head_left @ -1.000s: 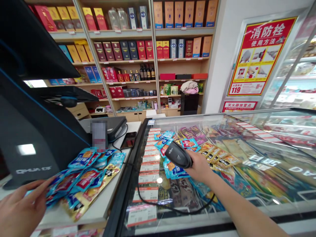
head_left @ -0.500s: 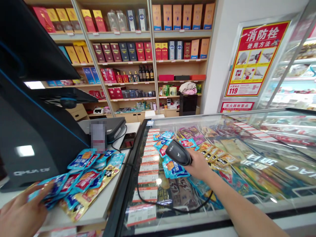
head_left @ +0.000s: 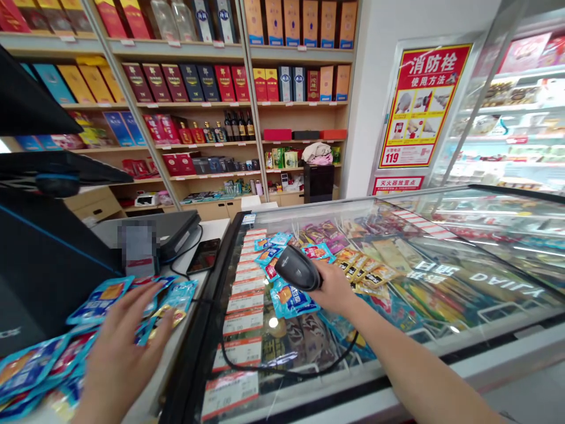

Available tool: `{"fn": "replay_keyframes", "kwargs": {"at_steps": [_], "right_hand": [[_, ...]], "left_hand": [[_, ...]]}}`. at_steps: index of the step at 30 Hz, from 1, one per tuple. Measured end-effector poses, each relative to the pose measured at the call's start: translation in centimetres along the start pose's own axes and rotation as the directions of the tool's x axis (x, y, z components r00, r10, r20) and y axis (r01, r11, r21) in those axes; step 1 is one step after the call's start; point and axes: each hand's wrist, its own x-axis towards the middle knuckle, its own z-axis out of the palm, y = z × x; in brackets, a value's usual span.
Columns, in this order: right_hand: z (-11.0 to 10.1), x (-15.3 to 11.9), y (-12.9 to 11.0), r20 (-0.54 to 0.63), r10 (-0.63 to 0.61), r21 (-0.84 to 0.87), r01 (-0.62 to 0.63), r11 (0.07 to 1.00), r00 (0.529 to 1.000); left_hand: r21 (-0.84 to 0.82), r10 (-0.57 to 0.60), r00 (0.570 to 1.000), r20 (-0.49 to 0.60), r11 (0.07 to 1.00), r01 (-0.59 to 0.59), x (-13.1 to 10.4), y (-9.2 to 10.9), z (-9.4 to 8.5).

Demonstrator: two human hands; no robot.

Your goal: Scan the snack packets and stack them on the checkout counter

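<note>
item: 2 hands, well apart. view now swung a little to my right.

left hand [head_left: 119, 350]: fingers spread, gripping nothing that i can see; shifted from the near end of the counter packets [head_left: 99, 300] to above their far part (whether a fingertip touches, i cannot tell). my reading: attention has passed along the pile, its handling unfinished.

right hand [head_left: 338, 287]: clamped on the scanner [head_left: 298, 268], held above the glass [head_left: 309, 215] as before.

counter packets: blue, some gold; flat, glossy, crinkled, overlapping on the smooth white counter [head_left: 179, 330].

blue packets [head_left: 289, 297]: same shiny film, loosely heaped on the glass beneath and around the scanner.

gold packets [head_left: 362, 271]: overlapped in a row, right of the blue.

scanner: black, smooth, rounded head.

cable [head_left: 291, 372]: thin, black, slack loop.

phone [head_left: 204, 256]: 1 dark slab, flat on the counter.
</note>
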Motion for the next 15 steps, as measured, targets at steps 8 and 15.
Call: {"fn": "replay_keyframes", "kwargs": {"at_steps": [8, 15], "right_hand": [[0.3, 0.1, 0.4, -0.016, 0.021, 0.039, -0.020, 0.999, 1.000], [0.3, 0.1, 0.2, -0.016, -0.004, 0.025, 0.004, 1.000, 1.000]], "left_hand": [[0.199, 0.156, 0.656, 0.739, 0.879, -0.433, -3.9, 6.9, 14.0], [0.356, -0.003, 0.602, 0.799, 0.808, -0.469, -5.0, 7.5, 15.9]]}}
